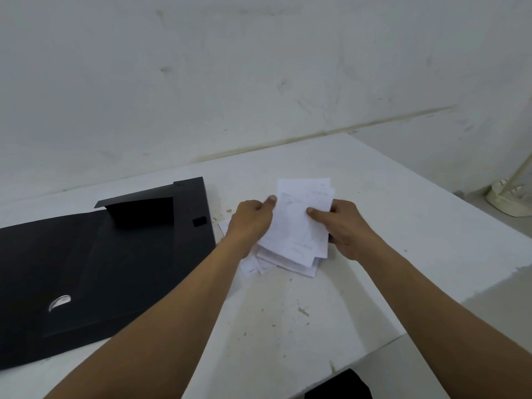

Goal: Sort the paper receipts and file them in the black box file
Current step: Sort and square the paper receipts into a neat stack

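A stack of white paper receipts (298,226) is held between both hands a little above the white table (288,312). My left hand (250,223) grips the stack's left edge, thumb on top. My right hand (344,228) grips the right edge, thumb across the top sheet. A few more loose receipts (253,267) lie fanned on the table under the stack. The black box file (115,254) lies open and flat to the left, its flap raised at the back; its inside looks empty.
A stained white wall rises right behind the table. The table's right edge runs diagonally toward me. A cream-coloured object with a cord (509,203) sits on the floor at far right. A dark object (339,384) shows below the table's front edge.
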